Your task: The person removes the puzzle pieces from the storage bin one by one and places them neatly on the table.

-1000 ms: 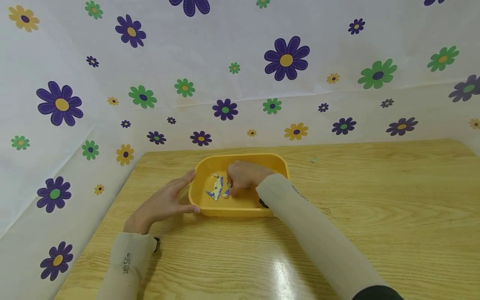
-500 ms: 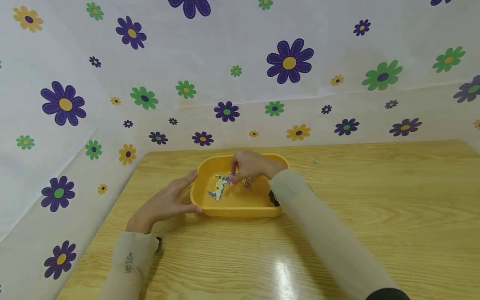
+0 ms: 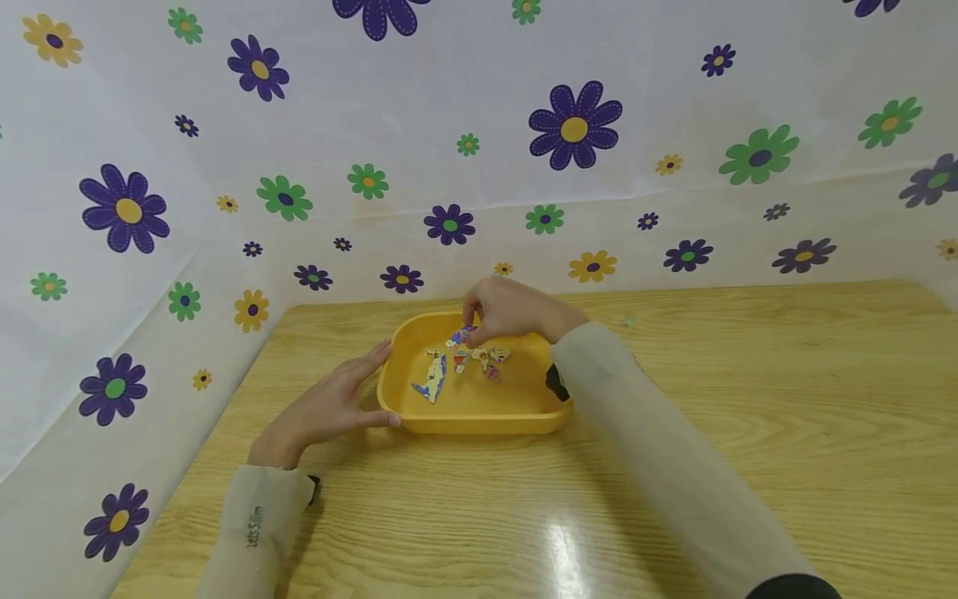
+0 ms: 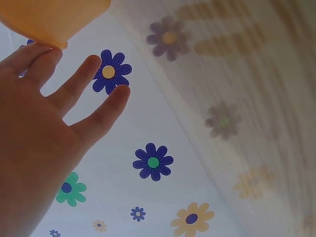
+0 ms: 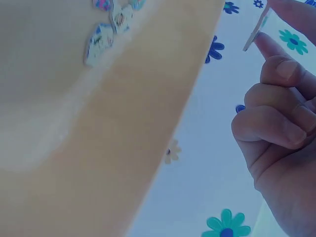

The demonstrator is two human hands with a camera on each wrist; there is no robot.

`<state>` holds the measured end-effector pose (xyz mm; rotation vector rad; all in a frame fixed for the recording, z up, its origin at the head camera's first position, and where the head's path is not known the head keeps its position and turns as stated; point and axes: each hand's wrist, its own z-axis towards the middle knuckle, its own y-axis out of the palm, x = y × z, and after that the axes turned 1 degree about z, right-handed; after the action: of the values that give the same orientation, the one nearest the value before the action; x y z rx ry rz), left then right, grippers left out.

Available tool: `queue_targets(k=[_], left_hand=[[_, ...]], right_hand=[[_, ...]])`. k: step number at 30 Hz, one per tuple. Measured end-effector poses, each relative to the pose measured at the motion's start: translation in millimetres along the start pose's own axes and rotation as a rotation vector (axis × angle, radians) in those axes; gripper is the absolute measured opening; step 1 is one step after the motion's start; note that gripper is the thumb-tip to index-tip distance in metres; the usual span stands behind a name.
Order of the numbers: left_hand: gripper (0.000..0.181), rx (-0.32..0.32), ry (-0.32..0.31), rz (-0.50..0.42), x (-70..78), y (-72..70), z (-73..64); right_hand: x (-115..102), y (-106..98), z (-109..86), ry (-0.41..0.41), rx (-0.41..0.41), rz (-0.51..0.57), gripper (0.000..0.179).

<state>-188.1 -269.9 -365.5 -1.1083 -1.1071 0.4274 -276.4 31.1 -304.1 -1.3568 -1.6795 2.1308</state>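
A yellow tray (image 3: 479,424) stands on the table. My left hand (image 3: 325,408) lies along its left end with fingers spread, fingertips at the rim and thumb at the near left corner. Over the tray's far side, my right hand (image 3: 516,308) pinches a small flat purple-and-blue printed piece (image 3: 458,337) between thumb and forefinger; its thin edge shows in the right wrist view. Inside the tray lies a long pale yellow piece (image 3: 432,378) with blue edging. To its right are a red-and-green piece (image 3: 460,361), a cream patterned piece (image 3: 496,354) and a pink one (image 3: 491,373).
The wood-grain table (image 3: 479,507) reaches back to a white flower-printed sheet (image 3: 479,175), which also runs down the left side. A tiny pale green bit (image 3: 628,321) lies on the table right of the tray.
My right hand has risen from the tray's floor and moved back and right, carrying the purple-and-blue piece away from the others, which now show. The left hand stays at the rim.
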Motion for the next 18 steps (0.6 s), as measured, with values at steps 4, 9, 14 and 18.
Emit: queue_targets(k=[4, 9, 14, 18], left_hand=[[0.104, -0.001, -0.01, 0.007, -1.1, 0.2, -0.5], [0.104, 0.0, -0.02, 0.004, -2.2, 0.2, -1.3], [0.104, 0.001, -0.011, -0.002, -1.6, 0.5, -1.2], [0.104, 0.003, -0.002, 0.003, -0.9, 0.6, -0.9]], right_hand=[[-2, -8, -4.4, 0.003, 0.011, -0.018, 0.02], [4, -15, -9.9, 0.016, 0.028, -0.054, 0.019], [11, -24, -20.0, 0.054, 0.059, -0.083, 0.02], [17, -30, -29.6, 0.061, 0.083, -0.079, 0.018]])
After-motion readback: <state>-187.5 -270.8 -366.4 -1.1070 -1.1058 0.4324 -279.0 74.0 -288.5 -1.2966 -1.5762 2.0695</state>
